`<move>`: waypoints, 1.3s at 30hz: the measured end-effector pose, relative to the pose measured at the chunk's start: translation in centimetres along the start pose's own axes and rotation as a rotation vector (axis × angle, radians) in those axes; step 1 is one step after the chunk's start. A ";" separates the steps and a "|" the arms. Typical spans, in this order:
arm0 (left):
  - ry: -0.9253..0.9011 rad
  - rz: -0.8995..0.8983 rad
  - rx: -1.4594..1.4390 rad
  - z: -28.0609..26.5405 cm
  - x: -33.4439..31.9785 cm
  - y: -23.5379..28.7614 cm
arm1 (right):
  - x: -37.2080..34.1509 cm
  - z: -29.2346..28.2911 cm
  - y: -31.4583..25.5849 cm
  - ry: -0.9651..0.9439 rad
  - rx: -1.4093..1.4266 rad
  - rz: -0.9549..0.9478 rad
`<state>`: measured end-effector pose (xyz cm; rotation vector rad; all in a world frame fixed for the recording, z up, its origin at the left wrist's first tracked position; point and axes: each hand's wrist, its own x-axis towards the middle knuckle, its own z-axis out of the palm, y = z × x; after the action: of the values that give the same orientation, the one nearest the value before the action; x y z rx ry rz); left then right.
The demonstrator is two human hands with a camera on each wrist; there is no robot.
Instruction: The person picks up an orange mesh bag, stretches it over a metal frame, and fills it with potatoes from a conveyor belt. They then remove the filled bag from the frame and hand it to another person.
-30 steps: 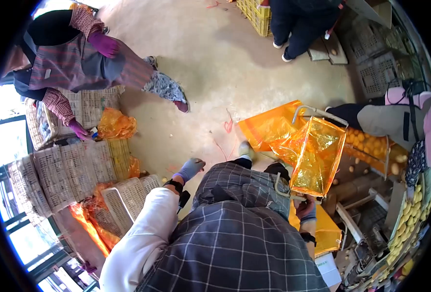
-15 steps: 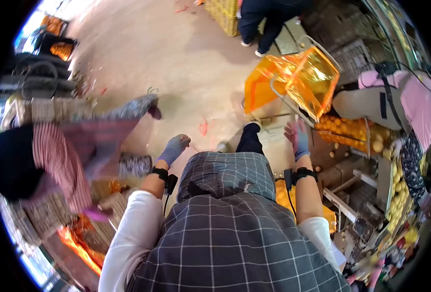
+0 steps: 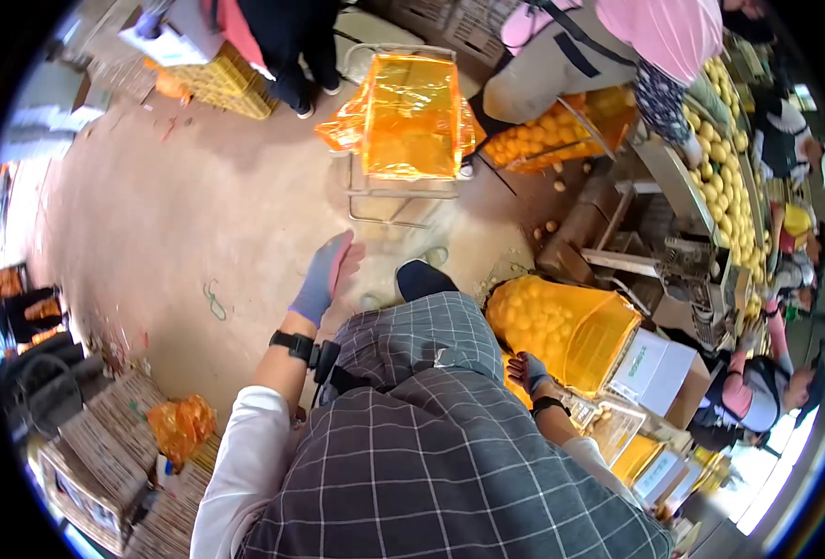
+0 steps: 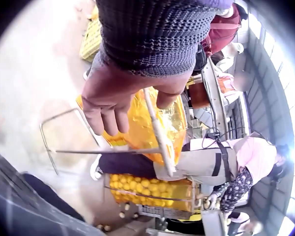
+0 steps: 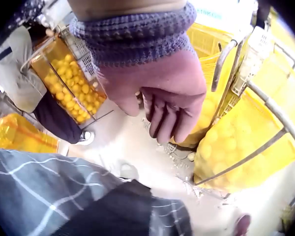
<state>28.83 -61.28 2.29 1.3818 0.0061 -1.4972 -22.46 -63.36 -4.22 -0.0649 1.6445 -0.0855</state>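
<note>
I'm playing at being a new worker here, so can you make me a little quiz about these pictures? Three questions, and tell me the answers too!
1. True or false: the person's left hand is bare.

2. What hangs on the metal stand in front of the person?
A) a blue coat
B) an orange bag
C) a white towel

3. In the head view, which hand is nearer the bulging yellow-orange sack beside the white box?

Key:
1. False; it wears a glove.
2. B.
3. The right hand.
</note>
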 end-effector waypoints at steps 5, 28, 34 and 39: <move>-0.130 -0.113 -0.349 8.1 7.9 3.1 | -2.0 3.7 -4.5 -0.087 -0.048 -0.253; 0.100 -0.231 -0.473 11.6 15.4 3.5 | 1.1 -2.5 -10.1 -0.184 0.233 -0.306; 0.165 -0.185 -0.217 8.3 21.3 7.4 | 0.2 -1.1 -11.5 -0.016 0.219 -0.275; 0.088 -0.264 -0.169 5.8 23.4 11.6 | -0.1 -0.7 -11.8 0.003 0.198 -0.294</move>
<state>37.39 -85.30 -5.80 1.3468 0.3748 -1.6092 -23.23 -75.11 -2.91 -0.1552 1.6120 -0.4719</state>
